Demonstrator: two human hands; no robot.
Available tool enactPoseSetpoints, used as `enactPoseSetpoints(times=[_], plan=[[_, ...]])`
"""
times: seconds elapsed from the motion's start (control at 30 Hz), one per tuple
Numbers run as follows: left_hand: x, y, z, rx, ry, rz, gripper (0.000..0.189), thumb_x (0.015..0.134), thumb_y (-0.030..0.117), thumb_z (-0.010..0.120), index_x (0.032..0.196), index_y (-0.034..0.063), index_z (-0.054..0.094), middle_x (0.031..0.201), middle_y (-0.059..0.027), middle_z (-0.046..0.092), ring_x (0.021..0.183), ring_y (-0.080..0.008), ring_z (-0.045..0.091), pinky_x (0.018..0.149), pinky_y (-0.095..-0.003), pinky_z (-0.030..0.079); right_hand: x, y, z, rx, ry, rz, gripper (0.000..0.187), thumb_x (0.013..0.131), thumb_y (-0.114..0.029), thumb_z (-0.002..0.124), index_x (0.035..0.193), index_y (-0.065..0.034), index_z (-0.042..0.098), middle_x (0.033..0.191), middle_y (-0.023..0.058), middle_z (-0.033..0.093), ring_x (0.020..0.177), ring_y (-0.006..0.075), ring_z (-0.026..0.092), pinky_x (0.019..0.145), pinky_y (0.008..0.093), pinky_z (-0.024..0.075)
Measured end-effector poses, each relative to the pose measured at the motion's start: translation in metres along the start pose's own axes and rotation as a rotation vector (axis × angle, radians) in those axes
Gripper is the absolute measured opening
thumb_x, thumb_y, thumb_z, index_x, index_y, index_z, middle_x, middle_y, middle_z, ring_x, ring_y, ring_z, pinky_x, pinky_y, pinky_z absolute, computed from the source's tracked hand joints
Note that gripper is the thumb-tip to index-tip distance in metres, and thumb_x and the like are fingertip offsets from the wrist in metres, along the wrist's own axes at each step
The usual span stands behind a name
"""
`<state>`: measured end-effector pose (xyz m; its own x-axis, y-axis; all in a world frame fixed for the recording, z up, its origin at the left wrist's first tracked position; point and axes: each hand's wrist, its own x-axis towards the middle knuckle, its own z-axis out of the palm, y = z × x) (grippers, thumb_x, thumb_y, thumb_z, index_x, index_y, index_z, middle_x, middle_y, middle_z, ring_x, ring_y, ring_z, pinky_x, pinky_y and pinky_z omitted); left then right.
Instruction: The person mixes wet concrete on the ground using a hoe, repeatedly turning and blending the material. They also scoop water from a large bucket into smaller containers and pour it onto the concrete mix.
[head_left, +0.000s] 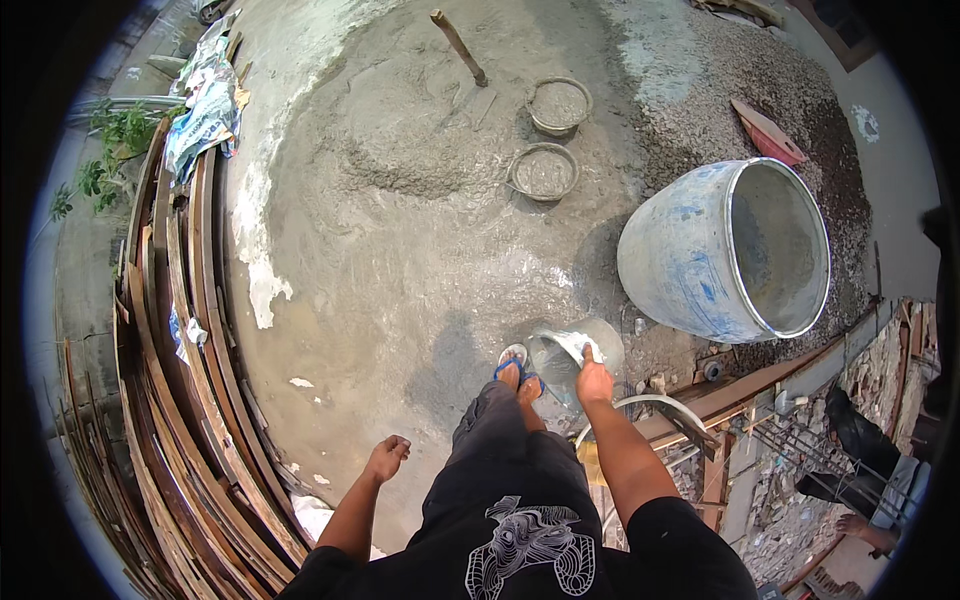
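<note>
My right hand (594, 381) grips the rim of a whitish pail (621, 346), tilted beside my feet. Its inside is only partly visible. Down at my left side hangs my left hand (388, 459), fingers loosely curled, with nothing visible in it. A big plastic drum (675, 251), blue under grey smears, is to the right of the pail with its round mouth facing up and right. Farther ahead, two dark buckets (551, 196) (556, 129) full of grey wet mix stand on the ground. Near them a wooden-handled tool (459, 46) rests in the heap of wet mortar (397, 150).
Long wooden planks (206, 330) are stacked at the left, with plastic sacks (201, 124) on their far end. Gravel (720, 82) and a red basin (766, 133) lie beyond the drum. At lower right, a person's hand (862, 531) shows near a steel rebar frame (814, 454).
</note>
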<state>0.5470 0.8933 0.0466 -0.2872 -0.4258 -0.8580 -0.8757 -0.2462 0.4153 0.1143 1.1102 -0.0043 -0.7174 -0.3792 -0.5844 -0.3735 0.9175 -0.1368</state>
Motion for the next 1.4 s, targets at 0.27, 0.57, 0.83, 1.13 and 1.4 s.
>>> enactPoseSetpoints(times=[0.27, 0.57, 0.83, 1.13, 1.4], plan=[[0.004, -0.039, -0.050, -0.100, 0.048, -0.097, 0.029, 0.091, 0.024, 0.055, 0.099, -0.0035, 0.062, 0.082, -0.0111, 0.065, 0.079, -0.0183, 0.062, 0.074, -0.0304, 0.051, 0.027, -0.023, 0.008, 0.094, 0.122, 0.012, 0.052, 0.079, -0.006, 0.056, 0.131, -0.0088, 0.053, 0.094, 0.0259, 0.066, 0.088, 0.0369, 0.067, 0.079, 0.0448, 0.0532], [0.063, -0.053, -0.163, -0.287, 0.069, -0.182, 0.025, 0.089, 0.026, 0.055, 0.104, 0.0072, 0.060, 0.077, -0.0051, 0.062, 0.068, -0.0165, 0.059, 0.060, -0.0323, 0.046, -0.008, -0.032, -0.112, 1.153, 0.185, 0.468, 0.026, 0.067, 0.002, 0.061, 0.088, 0.0160, 0.057, 0.073, 0.0187, 0.060, 0.057, 0.0295, 0.062, 0.043, 0.0404, 0.0476], [0.145, 0.064, -0.272, -0.261, 0.097, -0.092, 0.013, 0.086, 0.020, 0.057, 0.094, 0.0101, 0.054, 0.069, -0.0011, 0.055, 0.057, -0.0117, 0.052, 0.047, -0.0261, 0.037, -0.096, -0.037, -0.276, 1.742, 0.622, 0.325, 0.029, 0.070, 0.003, 0.056, 0.097, 0.0135, 0.050, 0.076, 0.0136, 0.055, 0.054, 0.0242, 0.055, 0.043, 0.0367, 0.0444], [0.200, 0.261, -0.234, -0.098, 0.108, 0.272, 0.012, 0.087, 0.020, 0.055, 0.092, 0.0093, 0.057, 0.075, -0.0019, 0.059, 0.062, -0.0125, 0.056, 0.051, -0.0268, 0.041, -0.089, 0.047, -0.403, 2.018, 1.030, 0.222, 0.040, 0.072, 0.003, 0.055, 0.110, 0.0147, 0.047, 0.097, 0.0207, 0.058, 0.079, 0.0341, 0.063, 0.064, 0.0451, 0.0584], [0.226, 0.280, -0.104, -0.133, -0.099, 0.123, 0.018, 0.087, 0.022, 0.055, 0.098, 0.0078, 0.056, 0.078, -0.0074, 0.060, 0.065, -0.0183, 0.058, 0.054, -0.0310, 0.045, 0.036, 0.152, -0.408, 1.966, 1.037, 0.654, 0.036, 0.076, 0.005, 0.050, 0.109, 0.0190, 0.047, 0.098, 0.0295, 0.059, 0.075, 0.0414, 0.067, 0.052, 0.0511, 0.0619]])
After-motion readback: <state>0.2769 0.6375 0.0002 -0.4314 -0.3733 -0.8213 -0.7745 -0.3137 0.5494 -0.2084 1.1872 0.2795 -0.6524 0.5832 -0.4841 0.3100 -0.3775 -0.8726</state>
